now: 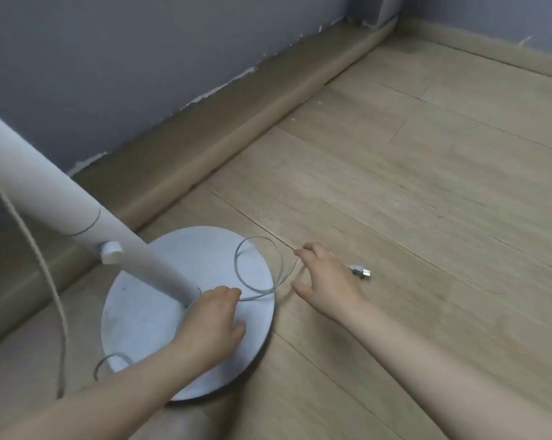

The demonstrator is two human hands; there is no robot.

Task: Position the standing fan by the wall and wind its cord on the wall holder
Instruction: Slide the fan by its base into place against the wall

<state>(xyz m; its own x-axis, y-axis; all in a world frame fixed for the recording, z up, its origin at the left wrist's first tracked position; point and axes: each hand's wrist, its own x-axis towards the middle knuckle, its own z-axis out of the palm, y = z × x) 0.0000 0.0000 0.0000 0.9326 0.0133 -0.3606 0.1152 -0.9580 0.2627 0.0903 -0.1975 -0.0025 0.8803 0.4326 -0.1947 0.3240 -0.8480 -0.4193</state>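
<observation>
Two hands at lower centre: left hand [211,315] grips the grey cord [281,265] atop the fan base [141,312]; right hand [327,281], fingers spread loose, hovers beside the loop.

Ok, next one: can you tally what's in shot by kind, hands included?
Hands: 2 (left hand, right hand)
Standing fan: 1
Grey cord: 1
Plug: 1
Beige cable: 1
Total: 6
</observation>
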